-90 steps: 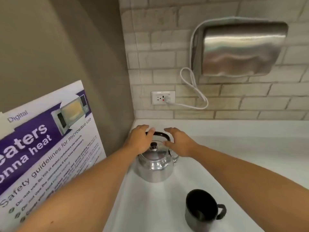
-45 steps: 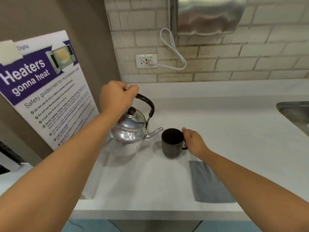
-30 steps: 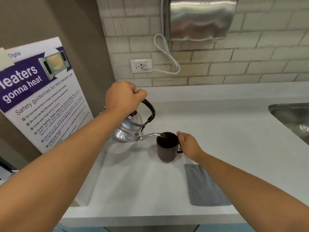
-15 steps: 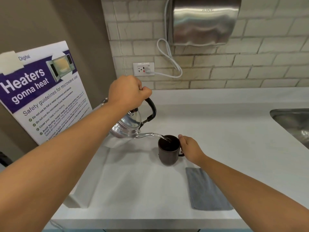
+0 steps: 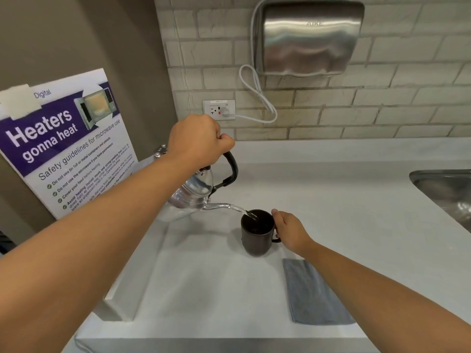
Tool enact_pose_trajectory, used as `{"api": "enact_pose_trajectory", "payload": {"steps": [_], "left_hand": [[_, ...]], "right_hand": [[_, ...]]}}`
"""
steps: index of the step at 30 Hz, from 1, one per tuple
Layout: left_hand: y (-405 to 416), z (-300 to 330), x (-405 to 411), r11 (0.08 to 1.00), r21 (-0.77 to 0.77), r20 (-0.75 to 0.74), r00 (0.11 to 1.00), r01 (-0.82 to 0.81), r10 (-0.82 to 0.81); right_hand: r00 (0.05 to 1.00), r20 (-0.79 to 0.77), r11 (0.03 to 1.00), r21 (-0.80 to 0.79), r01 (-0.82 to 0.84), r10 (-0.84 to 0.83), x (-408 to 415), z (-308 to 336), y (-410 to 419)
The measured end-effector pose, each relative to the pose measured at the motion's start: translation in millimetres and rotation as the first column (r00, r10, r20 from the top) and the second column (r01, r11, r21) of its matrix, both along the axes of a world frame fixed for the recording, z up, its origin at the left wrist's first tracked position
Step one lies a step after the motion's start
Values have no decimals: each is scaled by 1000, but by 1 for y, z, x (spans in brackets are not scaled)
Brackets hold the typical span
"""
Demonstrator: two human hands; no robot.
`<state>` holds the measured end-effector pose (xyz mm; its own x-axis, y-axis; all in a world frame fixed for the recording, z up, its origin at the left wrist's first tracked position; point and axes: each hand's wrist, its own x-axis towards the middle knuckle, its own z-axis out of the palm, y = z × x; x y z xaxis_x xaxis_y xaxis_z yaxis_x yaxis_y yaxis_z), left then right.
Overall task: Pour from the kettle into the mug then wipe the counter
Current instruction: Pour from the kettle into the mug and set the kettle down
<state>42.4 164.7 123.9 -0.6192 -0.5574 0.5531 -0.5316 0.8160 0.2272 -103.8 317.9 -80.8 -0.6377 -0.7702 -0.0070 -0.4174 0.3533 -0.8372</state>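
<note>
Left hand point(image 5: 197, 141) clamped on kettle point(image 5: 190, 197) handle, pouring into mug point(image 5: 257, 233) — right hand point(image 5: 289, 231) fingers apparently closed on mug handle; cloth point(image 5: 313, 291) just mug's near-right — right hand nearer.

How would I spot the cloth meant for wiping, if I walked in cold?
Start at the white counter under the brick wall. Near its front edge, just in front of the dark mug, lies the cloth: flat, folded, grey-blue, the only soft thing there.
</note>
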Motion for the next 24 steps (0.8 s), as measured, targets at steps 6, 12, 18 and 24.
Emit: {"api": "enact_pose_trajectory", "payload": {"steps": [6, 12, 18, 24], "left_hand": [[-3, -8, 2, 1000, 30, -48, 999, -8, 10], [-11, -19, 7, 992, 128, -154, 988, 11, 9], [-21, -32, 14, 971, 239, -248, 968, 24, 37], [-30, -43, 18, 923, 384, -322, 941, 28, 105]], "right_hand": [[1000, -12, 1000, -8, 6, -6, 1, 1, 1], [1000, -1, 1000, -4, 15, -15, 2, 3, 2], [1000, -1, 1000, 5, 12, -12, 3, 3, 3], [1000, -16, 1000, 9, 13, -13, 2, 2, 3]]}}
